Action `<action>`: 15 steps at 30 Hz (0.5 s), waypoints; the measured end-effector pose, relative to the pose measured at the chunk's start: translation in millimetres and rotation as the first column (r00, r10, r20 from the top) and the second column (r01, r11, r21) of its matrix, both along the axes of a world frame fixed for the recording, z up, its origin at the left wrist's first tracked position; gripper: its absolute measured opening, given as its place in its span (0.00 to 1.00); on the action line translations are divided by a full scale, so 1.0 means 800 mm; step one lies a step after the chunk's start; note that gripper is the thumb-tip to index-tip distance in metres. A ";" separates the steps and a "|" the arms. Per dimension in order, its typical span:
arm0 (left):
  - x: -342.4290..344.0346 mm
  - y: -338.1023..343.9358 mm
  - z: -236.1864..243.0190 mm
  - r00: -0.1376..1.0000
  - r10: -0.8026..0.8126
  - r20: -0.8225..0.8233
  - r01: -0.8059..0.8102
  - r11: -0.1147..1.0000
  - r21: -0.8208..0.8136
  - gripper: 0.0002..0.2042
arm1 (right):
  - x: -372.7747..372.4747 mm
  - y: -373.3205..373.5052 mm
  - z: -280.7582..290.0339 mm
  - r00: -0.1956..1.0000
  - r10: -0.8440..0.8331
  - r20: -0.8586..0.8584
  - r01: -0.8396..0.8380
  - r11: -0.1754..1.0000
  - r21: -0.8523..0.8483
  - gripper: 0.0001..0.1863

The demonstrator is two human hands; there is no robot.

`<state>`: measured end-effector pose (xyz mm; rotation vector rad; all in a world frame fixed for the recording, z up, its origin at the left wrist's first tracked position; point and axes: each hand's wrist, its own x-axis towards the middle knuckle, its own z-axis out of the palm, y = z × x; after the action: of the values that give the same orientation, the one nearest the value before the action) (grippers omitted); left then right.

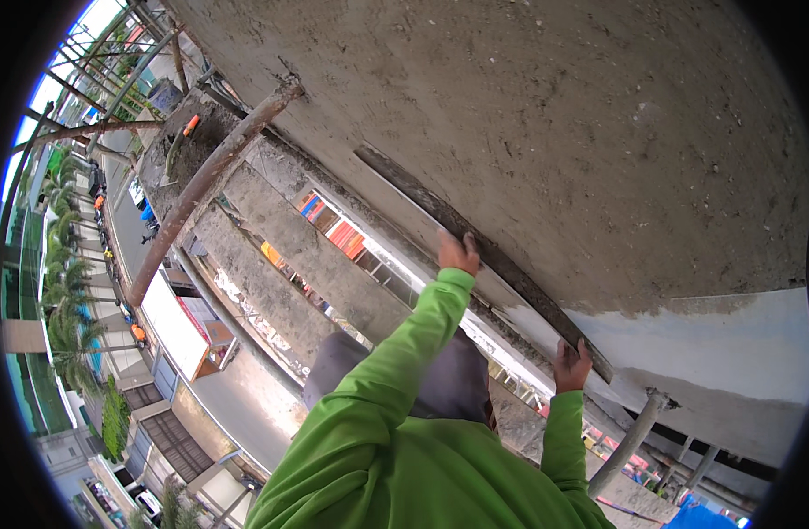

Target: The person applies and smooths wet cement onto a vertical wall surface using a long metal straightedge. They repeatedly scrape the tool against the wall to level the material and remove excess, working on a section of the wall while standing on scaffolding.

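The left hand (458, 255) holds a long, narrow board (521, 287) near its middle, thumb and fingers set apart on it. The right hand (572, 367) holds it close to the lower right end, thumb and fingertips also spread; how far either grip wraps behind the board cannot be seen.

The board lies flat along the wall (598, 150), just beyond both hands, its long axis slanting from upper left to lower right. The left hand is nearer the upper end, with a good length reaching past it.

Rough gray plaster covers the wall above the board; a smooth white strip (731, 339) shows beside its lower end. Below the hands are walkway planks (321, 256), crossed farther left by a rusty pole (206, 194). Well below lies a street (237, 414), with palm trees (65, 273) alongside.
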<state>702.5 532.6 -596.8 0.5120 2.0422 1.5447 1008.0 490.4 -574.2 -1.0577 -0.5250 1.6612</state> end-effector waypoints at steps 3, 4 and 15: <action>-0.003 0.008 0.035 0.995 -0.081 0.061 0.087 0.991 -0.100 0.27 | 0.002 0.003 -0.001 0.964 0.049 0.260 -0.081 0.990 0.115 0.11; -0.012 0.011 0.040 0.997 -0.063 -0.033 0.060 0.994 -0.095 0.27 | -0.006 0.005 0.005 0.981 0.024 0.192 -0.041 0.996 0.083 0.11; -0.210 0.049 0.234 0.909 0.114 -0.400 -0.132 0.991 -0.017 0.16 | -0.187 0.033 0.169 0.885 -0.115 -0.451 0.045 0.986 -0.163 0.12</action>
<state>534.2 572.1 -409.7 0.7448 2.4508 1.5615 858.6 516.6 -438.7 -0.7371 -0.0445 1.8212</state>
